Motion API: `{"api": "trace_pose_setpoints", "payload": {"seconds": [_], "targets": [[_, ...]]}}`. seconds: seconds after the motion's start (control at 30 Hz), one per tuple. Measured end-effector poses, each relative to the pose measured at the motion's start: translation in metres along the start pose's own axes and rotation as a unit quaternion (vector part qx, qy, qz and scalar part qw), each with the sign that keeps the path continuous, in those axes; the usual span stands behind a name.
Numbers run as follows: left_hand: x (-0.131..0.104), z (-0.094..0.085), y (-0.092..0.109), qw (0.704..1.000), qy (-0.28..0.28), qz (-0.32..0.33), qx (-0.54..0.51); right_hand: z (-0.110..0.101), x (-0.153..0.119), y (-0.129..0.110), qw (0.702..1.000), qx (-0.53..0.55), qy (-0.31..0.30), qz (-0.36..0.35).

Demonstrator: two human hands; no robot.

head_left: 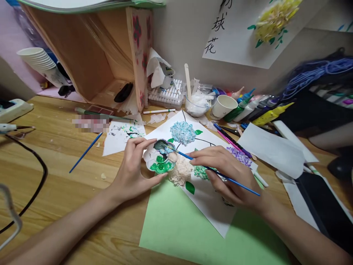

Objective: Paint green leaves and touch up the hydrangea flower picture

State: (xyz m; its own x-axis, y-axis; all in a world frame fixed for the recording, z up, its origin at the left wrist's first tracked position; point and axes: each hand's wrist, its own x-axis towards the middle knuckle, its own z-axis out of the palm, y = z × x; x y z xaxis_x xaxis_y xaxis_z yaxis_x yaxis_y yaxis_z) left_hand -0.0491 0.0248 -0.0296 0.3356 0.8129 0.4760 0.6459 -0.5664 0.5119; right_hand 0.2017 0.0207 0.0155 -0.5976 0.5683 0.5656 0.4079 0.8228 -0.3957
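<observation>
My left hand (135, 167) grips a small white paint palette (149, 154) by its edge, thumb below and fingers above. Green, dark and pale blue paint fills its wells. A thin blue paintbrush (234, 181) is pinched in my right hand (230, 175), its tip touching the dark paint in the upper well. Beneath both hands lies a white sheet (217, 217) with raised textured flowers: a light blue one (182, 133), a cream one (181, 172), and a green one (201, 172) partly hidden by my right hand. A painted green leaf (190, 187) shows below the cream flower.
Green paper (171, 228) lies under the sheet. A second blue brush (85, 152) and a paint-smeared paper (121, 134) are at left. A paper cup (224, 106), a tub of white scraps (198, 105), paint bottles (271, 114) and a cardboard box (138, 55) stand behind.
</observation>
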Motion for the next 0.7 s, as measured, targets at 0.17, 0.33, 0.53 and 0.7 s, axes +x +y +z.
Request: {"api": "trace_pose_setpoints", "payload": {"seconds": [0.17,0.33,0.53,0.7], "targets": [[0.000,0.000,0.001,1.000,0.000,0.002,-0.009,0.004,0.000,0.001,1.000,0.000,-0.020,-0.006],[0.001,-0.001,0.002,1.000,-0.001,0.002,-0.009,0.002,-0.001,0.002,1.000,0.017,-0.013,0.022],[0.001,-0.001,0.003,1.000,-0.003,0.006,-0.010,-0.002,-0.001,0.004,0.997,0.047,-0.007,0.057],[0.001,-0.001,0.002,1.000,-0.006,0.005,-0.015,-0.007,0.003,0.004,0.998,0.033,0.001,0.055]]}}
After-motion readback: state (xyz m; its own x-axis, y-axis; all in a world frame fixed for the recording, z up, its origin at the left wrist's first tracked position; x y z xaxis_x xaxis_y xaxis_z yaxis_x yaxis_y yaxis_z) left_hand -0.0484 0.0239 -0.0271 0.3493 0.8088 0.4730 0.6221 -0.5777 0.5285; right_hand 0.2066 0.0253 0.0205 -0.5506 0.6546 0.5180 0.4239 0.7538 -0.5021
